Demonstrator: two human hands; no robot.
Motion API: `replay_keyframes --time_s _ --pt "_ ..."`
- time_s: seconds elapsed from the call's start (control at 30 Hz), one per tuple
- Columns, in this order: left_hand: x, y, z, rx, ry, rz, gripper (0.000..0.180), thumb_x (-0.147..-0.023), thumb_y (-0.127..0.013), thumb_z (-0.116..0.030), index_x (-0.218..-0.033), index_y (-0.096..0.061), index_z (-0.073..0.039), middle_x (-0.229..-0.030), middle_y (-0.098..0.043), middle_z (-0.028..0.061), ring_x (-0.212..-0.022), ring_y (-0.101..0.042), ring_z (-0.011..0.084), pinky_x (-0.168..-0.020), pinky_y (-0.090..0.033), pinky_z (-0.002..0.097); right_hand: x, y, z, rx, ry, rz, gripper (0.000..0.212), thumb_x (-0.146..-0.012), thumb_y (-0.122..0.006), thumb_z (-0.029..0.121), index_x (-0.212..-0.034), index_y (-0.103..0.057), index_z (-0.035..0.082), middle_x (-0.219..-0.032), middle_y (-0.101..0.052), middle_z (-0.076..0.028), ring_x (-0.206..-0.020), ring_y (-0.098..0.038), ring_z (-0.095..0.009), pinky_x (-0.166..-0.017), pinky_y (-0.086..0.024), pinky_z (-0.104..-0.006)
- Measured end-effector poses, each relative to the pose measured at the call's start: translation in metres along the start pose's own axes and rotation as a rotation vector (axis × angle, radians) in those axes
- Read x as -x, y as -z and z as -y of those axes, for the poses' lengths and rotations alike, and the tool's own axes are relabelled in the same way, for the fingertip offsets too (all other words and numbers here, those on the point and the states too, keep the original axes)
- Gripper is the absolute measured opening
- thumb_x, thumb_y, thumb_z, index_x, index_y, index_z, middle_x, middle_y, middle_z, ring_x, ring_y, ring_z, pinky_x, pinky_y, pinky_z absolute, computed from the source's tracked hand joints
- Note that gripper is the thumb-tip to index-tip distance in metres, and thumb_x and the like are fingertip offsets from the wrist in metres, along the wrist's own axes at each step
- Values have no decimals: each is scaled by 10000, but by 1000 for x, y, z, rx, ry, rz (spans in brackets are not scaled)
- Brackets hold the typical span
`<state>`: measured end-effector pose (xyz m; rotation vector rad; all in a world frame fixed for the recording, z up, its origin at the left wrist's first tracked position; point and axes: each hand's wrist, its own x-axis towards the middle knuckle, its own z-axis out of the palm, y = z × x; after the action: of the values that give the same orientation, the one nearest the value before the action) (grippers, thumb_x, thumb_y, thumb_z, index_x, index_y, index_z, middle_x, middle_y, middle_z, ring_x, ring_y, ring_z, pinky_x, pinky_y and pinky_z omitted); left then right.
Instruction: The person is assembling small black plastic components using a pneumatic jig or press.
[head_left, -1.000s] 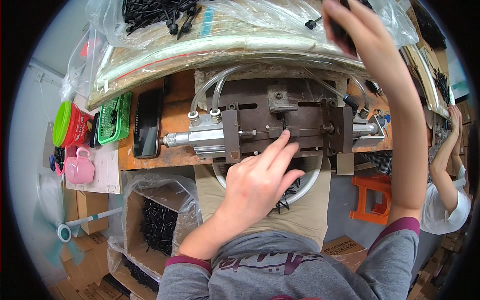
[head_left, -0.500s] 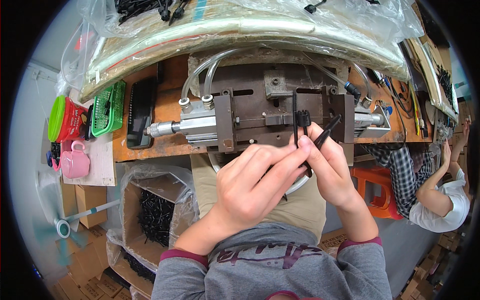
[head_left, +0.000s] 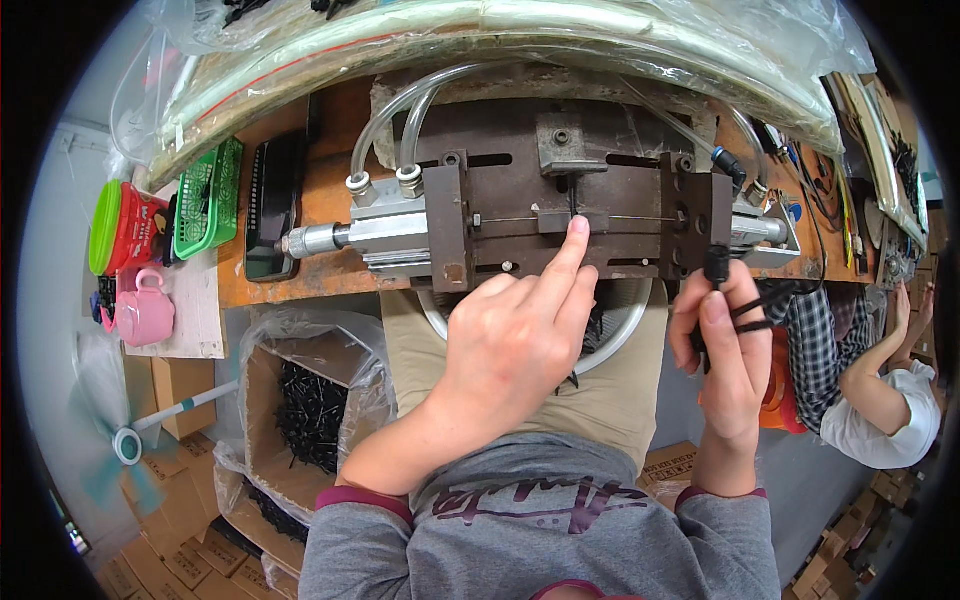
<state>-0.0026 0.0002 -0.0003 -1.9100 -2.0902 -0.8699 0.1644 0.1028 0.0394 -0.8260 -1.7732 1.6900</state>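
At the middle of the brown metal fixture (head_left: pixel 520 255), my left hand (head_left: pixel 515 345) stretches its index finger onto a slim black plastic piece (head_left: pixel 574 195) lying in the small centre block (head_left: pixel 552 222). Its other fingers are partly bent, with nothing visible in them; the thumb is hidden. Off the fixture's right end, my right hand (head_left: pixel 735 350) is closed round several black plastic pieces (head_left: pixel 717 264) with thick heads and thin stems, which look like cable ties. One head stands up above the fingertips, and stems stick out to the right.
Air cylinders (head_left: pixel 388 240) with clear hoses flank the fixture. A plastic-wrapped board (head_left: pixel 500 45) spans the back. Left are a green basket (head_left: pixel 210 200), a black tray (head_left: pixel 275 215) and a pink cup (head_left: pixel 146 310). Below stands a lined carton of black pieces (head_left: pixel 312 415). A person (head_left: pixel 880 410) sits at right.
My hands have parted. The left moved forward to the centre block, where a black piece now lies; the right drew away to the right with the bunch of black pieces.
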Motion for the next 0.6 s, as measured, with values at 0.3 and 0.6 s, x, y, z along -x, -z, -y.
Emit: replay_keyframes --time_s 0.3,0.6 --pt "1 17 -4 854 371 124 279 -794 -759 15 -1071 -724 14 -1089 -708 131 -702 -680 113 -632 -541 237 -19 19 -7 915 808 164 266 -718 -798 194 -863 -657 20 -675 -521 -44 -564 -512 -203 -478 -386 -323" --pt "7 45 1 1082 368 118 339 -646 -885 1 -959 -755 8 -933 -688 108 -795 -669 152 -701 -562 272 -26 24 -20 855 877 47 364 -862 -702 347 -949 -684 -6 -745 -556 -88 -612 -536 -219 -505 -413 -312"
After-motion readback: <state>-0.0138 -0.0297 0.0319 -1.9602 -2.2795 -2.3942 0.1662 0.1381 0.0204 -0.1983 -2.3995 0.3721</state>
